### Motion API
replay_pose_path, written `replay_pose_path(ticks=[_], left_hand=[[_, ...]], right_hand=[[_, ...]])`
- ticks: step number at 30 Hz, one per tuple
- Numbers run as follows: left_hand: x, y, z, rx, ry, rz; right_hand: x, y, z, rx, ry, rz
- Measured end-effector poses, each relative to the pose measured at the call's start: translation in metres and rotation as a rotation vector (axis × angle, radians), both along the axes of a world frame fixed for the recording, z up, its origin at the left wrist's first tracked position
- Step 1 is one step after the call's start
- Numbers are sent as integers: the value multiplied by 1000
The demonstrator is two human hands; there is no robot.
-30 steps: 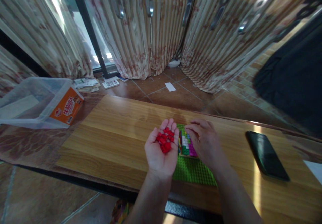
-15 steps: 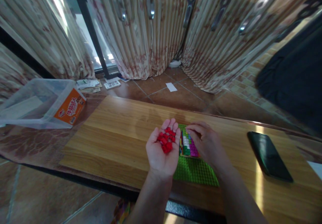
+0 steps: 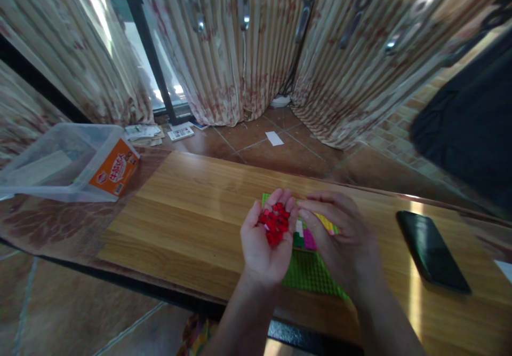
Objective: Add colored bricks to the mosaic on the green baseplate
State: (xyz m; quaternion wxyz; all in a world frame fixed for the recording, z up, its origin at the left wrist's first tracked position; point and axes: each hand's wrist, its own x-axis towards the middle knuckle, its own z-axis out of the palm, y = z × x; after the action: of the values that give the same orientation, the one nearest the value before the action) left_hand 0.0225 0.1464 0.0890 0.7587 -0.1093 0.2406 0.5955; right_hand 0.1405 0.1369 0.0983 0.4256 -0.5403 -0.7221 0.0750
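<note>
My left hand [image 3: 262, 252] is cupped palm up and holds a heap of several small red toy bricks [image 3: 275, 222]. Close beside its fingertips, my right hand [image 3: 348, 233] has thumb and forefinger pressed together; whether a brick is between them I cannot make out. Under both hands lies a green studded baseplate [image 3: 310, 273]. On it, a patch of coloured bricks [image 3: 309, 240] shows magenta, white, green and yellow, partly covered by my hands.
A wooden board [image 3: 180, 212] bears the baseplate. On the right lies a black phone [image 3: 432, 252]. A clear plastic box [image 3: 76, 191] with an orange label stands at the left. Papers [image 3: 144, 132] and curtains [image 3: 224, 52] are at the back.
My left hand has moved slightly right with the red bricks, covering more of the baseplate. My right hand has shifted a little right, its thumb now turned more toward the left palm.
</note>
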Motion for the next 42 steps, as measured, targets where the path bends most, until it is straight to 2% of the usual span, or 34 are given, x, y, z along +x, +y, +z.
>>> replay_pose_path(ticks=[3, 6, 13, 20, 26, 42], left_hand=[[-1, -1, 4, -16, -23, -46], [-2, -2, 4, 10, -63, -81], [-1, -3, 0, 44, -5, -76], [-3, -4, 3, 86, -55, -116], [0, -2, 0, 85, -10, -138], [2, -1, -1, 88, -23, -122]], right_hand=[[-22, -12, 13, -60, 25, 122], [-34, -15, 12, -110, -30, 176], [-27, -7, -1, -86, -73, 53], [-27, -8, 5, -88, -168, 131], [-25, -6, 5, -119, -212, 173], [-40, -10, 0, -206, -36, 70]])
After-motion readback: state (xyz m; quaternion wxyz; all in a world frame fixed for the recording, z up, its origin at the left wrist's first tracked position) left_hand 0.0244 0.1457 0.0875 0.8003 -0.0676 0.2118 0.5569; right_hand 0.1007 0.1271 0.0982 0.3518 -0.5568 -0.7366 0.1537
